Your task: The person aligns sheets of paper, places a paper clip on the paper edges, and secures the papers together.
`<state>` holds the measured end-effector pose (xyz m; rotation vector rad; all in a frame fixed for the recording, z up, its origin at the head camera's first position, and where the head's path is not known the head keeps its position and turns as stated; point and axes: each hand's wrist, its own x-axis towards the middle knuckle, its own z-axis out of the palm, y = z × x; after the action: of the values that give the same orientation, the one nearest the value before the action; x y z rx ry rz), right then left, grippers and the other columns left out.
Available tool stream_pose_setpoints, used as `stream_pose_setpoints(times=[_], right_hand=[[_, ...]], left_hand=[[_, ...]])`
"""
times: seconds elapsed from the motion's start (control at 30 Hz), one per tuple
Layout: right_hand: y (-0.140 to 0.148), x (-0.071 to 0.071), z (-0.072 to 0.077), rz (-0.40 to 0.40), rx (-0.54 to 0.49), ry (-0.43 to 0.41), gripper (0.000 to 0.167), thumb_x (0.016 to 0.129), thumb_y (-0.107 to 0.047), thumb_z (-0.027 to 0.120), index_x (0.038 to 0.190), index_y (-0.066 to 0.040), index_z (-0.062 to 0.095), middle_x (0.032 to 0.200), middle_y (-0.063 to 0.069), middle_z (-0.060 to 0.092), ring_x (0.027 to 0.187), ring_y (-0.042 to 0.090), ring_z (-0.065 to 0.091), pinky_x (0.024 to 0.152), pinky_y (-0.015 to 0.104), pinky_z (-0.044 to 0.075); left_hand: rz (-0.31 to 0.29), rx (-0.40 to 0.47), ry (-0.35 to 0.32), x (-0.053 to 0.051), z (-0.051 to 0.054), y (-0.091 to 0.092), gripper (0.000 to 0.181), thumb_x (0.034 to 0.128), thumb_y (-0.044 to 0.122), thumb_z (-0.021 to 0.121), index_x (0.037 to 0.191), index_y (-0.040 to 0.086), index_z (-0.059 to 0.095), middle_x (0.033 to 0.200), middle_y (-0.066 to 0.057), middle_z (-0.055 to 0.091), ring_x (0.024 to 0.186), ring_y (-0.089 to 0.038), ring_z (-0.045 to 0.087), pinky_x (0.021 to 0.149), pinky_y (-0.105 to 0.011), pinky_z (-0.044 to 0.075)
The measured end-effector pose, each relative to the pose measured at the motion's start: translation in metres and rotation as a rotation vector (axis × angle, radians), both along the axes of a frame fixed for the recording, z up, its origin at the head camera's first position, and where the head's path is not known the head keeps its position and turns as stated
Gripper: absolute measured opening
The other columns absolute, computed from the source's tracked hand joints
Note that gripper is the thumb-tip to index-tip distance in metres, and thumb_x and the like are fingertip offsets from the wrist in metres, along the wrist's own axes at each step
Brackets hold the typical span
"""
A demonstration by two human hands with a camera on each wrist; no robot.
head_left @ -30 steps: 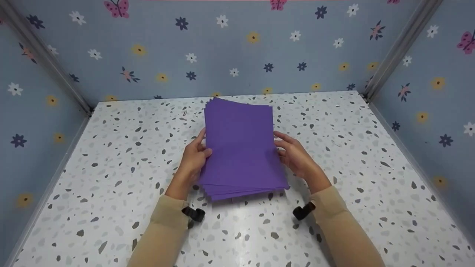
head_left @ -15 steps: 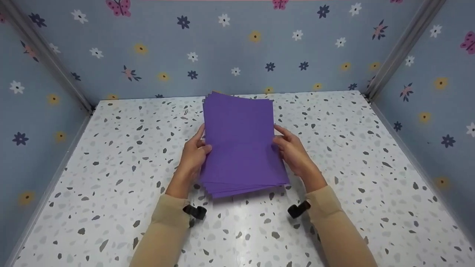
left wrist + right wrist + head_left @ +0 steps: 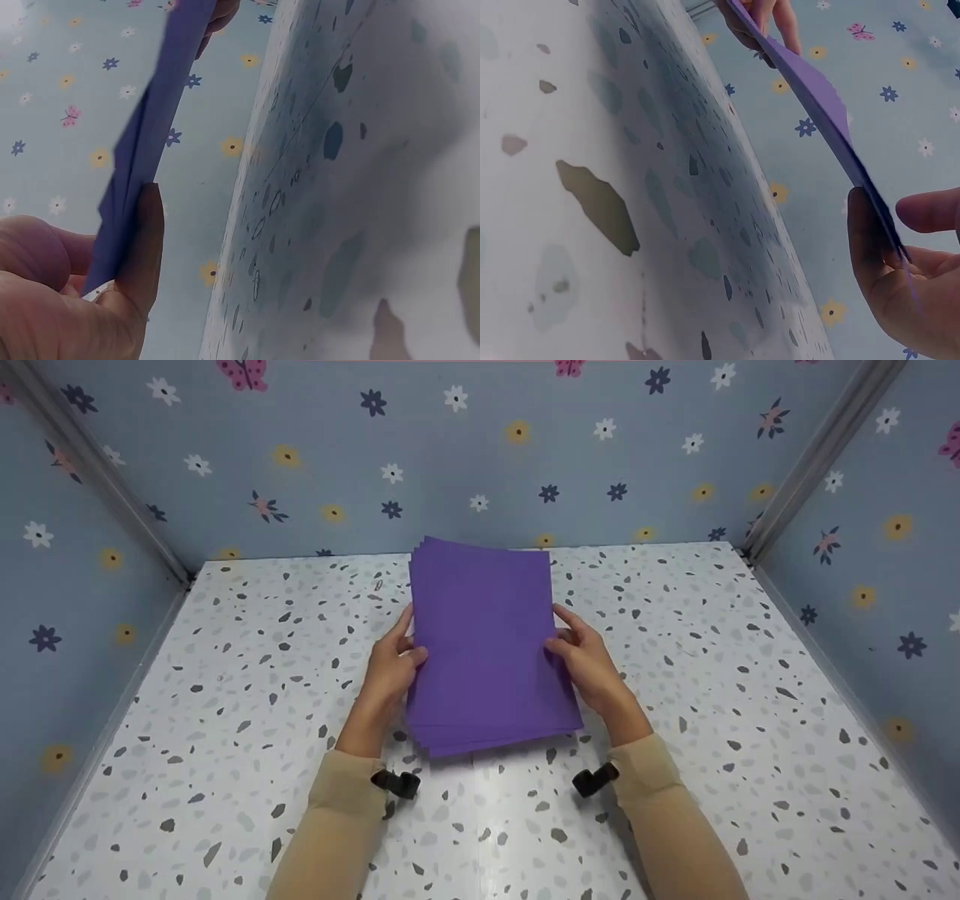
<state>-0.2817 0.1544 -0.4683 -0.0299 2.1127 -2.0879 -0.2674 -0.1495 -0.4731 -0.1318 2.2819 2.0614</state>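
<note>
Tan sleeves (image 3: 330, 810) nearest, a small black device (image 3: 397, 784) at each cuff. Change over the last second: right hand (image 3: 592, 664) had its thumb off the front face; thumb now laps over it. Purple sheet stack (image 3: 487, 637) also sits higher in the head view, its far end overlapping the floral wall (image 3: 450, 457). Reading: both side edges are now held, so the stack should be steadier to handle.

Grip: left hand (image 3: 388, 669) clamped on the stack's left edge, thumb in front, fingers behind. Right hand closed round the right edge likewise, digits slightly parted with the sheets between; thumb pressure cannot be judged from the right wrist view.

Position: stack between the hands, raised off the speckled table (image 3: 232, 697); exact tilt hard to judge. Sheets not flush: edges staggered at top left and along the bottom.

Farther: small looped outline (image 3: 378, 585) on the table, left of the stack's far end, too small to identify. Wall stands behind.
</note>
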Motion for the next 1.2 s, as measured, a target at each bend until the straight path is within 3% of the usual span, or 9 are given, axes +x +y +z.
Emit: stream_pose_setpoints(times=[0.23, 0.47, 0.77, 1.0, 1.2], right_hand=[[0.0, -0.002, -0.001, 0.004, 0.029, 0.028, 0.069, 0.104, -0.001, 0.057, 0.168, -0.018, 0.035, 0.133, 0.019, 0.065, 0.117, 0.024, 0.062, 0.104, 0.038, 0.048], [0.004, -0.002, 0.0, -0.018, 0.069, 0.032, 0.071, 0.102, 0.002, 0.056, 0.167, -0.02, 0.038, 0.13, 0.018, 0.067, 0.114, 0.025, 0.063, 0.104, 0.039, 0.049], [0.006, -0.003, -0.001, -0.01, 0.098, 0.051, 0.071, 0.102, 0.001, 0.056, 0.167, -0.02, 0.037, 0.129, 0.018, 0.068, 0.113, 0.023, 0.065, 0.102, 0.036, 0.05], [0.01, -0.003, -0.001, 0.007, 0.094, 0.092, 0.073, 0.102, 0.002, 0.056, 0.168, -0.018, 0.034, 0.128, 0.019, 0.069, 0.11, 0.024, 0.067, 0.094, 0.033, 0.054], [0.01, -0.005, -0.002, 0.016, 0.086, 0.09, 0.073, 0.101, 0.003, 0.056, 0.168, -0.018, 0.035, 0.127, 0.019, 0.069, 0.108, 0.024, 0.067, 0.091, 0.032, 0.054]], left_hand=[[0.016, -0.014, 0.015, 0.0, 0.003, -0.001, 0.08, 0.103, -0.006, 0.053, 0.169, 0.033, 0.03, 0.124, -0.021, 0.065, 0.097, -0.025, 0.063, 0.083, -0.033, 0.054], [0.002, 0.013, -0.003, 0.001, 0.004, 0.002, 0.081, 0.1038, -0.005, 0.053, 0.168, 0.04, 0.029, 0.131, -0.019, 0.064, 0.104, -0.026, 0.064, 0.087, -0.035, 0.054], [0.02, 0.018, 0.012, 0.004, 0.006, 0.004, 0.082, 0.1033, -0.005, 0.053, 0.166, 0.044, 0.032, 0.129, -0.017, 0.064, 0.1, -0.026, 0.064, 0.084, -0.034, 0.055], [-0.01, -0.027, 0.073, 0.006, 0.007, 0.005, 0.08, 0.1051, -0.005, 0.052, 0.168, 0.039, 0.029, 0.129, -0.019, 0.065, 0.102, -0.028, 0.065, 0.084, -0.036, 0.055], [-0.014, -0.004, 0.078, 0.007, 0.006, 0.004, 0.079, 0.1054, -0.004, 0.052, 0.167, 0.041, 0.03, 0.129, -0.019, 0.066, 0.104, -0.028, 0.065, 0.085, -0.035, 0.056]])
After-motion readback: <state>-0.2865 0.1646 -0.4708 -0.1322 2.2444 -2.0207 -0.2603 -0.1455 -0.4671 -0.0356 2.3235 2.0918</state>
